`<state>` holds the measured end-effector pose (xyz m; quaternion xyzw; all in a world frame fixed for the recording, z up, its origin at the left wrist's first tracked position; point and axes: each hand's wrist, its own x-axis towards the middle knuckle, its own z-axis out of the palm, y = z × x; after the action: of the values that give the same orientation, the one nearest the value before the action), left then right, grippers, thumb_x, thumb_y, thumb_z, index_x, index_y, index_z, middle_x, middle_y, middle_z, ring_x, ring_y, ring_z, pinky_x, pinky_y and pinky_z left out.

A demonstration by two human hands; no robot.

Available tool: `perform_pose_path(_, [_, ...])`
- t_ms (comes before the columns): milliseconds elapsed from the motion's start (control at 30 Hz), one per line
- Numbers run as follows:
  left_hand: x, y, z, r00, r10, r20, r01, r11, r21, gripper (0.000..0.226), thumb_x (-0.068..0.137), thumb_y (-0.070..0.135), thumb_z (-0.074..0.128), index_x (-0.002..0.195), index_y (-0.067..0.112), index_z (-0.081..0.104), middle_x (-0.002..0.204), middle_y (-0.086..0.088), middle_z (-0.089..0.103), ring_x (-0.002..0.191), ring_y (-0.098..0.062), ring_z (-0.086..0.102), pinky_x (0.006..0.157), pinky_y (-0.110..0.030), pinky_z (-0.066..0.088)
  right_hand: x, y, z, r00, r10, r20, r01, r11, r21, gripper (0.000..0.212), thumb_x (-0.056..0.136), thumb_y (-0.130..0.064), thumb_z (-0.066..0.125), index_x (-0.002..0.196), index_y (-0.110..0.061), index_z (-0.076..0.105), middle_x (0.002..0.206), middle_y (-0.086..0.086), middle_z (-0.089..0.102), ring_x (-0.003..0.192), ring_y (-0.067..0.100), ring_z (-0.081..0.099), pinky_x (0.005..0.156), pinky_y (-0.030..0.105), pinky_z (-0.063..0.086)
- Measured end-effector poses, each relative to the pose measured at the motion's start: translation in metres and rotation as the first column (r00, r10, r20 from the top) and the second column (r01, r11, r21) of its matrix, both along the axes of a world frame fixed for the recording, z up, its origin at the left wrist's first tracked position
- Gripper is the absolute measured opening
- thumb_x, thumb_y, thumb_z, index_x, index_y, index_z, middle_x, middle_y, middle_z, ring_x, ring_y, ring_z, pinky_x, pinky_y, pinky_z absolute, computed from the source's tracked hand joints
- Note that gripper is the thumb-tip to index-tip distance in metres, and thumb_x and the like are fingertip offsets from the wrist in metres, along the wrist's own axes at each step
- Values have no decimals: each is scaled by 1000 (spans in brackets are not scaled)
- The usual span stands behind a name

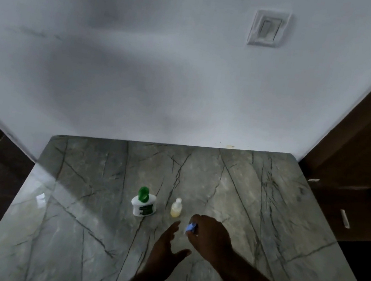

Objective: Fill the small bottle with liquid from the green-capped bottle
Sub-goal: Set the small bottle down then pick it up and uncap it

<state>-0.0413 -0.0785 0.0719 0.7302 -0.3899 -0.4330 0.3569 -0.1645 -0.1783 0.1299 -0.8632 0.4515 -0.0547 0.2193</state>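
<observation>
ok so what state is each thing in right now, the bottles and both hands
green-capped bottle: upright, green flip lid looks raised
small bottle: upright, yellowish liquid in its lower part, neck looks uncapped
small blue piece: pinched by the right hand, too blurred to identify
left hand: open, fingers straight, holding nothing
right hand: fingers curled, pinching the small blue piece

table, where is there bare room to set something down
Bare table lies right of the small bottle, left of the green-capped bottle, and behind both toward the wall. Crowded: centre front, left hand and right hand beside the bottles.
</observation>
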Motion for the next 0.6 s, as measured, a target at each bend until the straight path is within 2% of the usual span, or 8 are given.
perform_pose_path(100, [-1,4,10,998,-30,-58,23,994,-104,53,84,21,76,133,24,57,130,6,63,121,-8,58,104,-34,48,9,17,8,999,28,30,-29,999,39,25,85,-44,59,103,-26,64,100,-8,69,94,8,64,77,18,42])
perform_pose_path(167, [1,11,17,999,-20,50,27,988,-155,29,90,14,68,110,35,69,108,6,73,102,0,66,86,-19,53,14,24,12,999,45,28,-46,998,46,29,86,-46,59,104,-24,63,102,-7,69,97,9,64,81,21,45])
perform_pose_path(233, [4,19,12,983,-36,180,68,982,-176,26,94,7,60,102,30,71,99,3,75,97,-5,68,80,-19,52,18,29,15,999,31,19,-32,997,67,32,84,-52,60,98,-24,63,97,-6,70,90,9,64,77,22,47])
perform_pose_path(300, [7,25,5,975,-84,207,120,978,-171,20,96,9,55,108,15,70,102,1,73,100,-13,67,87,-27,53,20,31,18,1000,-6,7,5,993,119,37,80,-60,62,89,-24,64,89,-5,70,77,7,62,68,23,46])
perform_pose_path(333, [7,29,1,966,-131,221,168,973,-157,18,95,14,56,109,13,69,99,6,72,96,-10,66,86,-24,54,22,32,20,1000,1,-15,1,992,129,38,81,-60,63,87,-22,63,87,-4,70,76,10,62,67,25,47])
perform_pose_path(400, [8,35,-5,986,-125,108,141,978,-154,18,97,17,53,103,9,68,89,6,70,85,-8,66,77,-18,54,27,33,21,996,54,-71,-46,993,111,35,84,-53,64,82,-18,58,89,3,68,81,18,64,71,30,48])
perform_pose_path(500, [11,41,-4,997,13,-72,-24,988,-155,33,101,9,39,94,-5,69,88,-19,73,83,-25,71,71,-32,58,32,35,23,989,129,-75,-123,989,84,30,87,-44,63,81,-15,59,88,6,68,84,21,63,71,31,43])
perform_pose_path(600, [17,46,2,981,-75,176,101,984,-144,17,95,8,56,100,-2,68,94,-14,73,85,-9,71,74,-18,54,30,32,26,974,226,-6,-224,967,121,22,86,-36,66,86,-14,67,88,1,72,82,15,65,70,25,41])
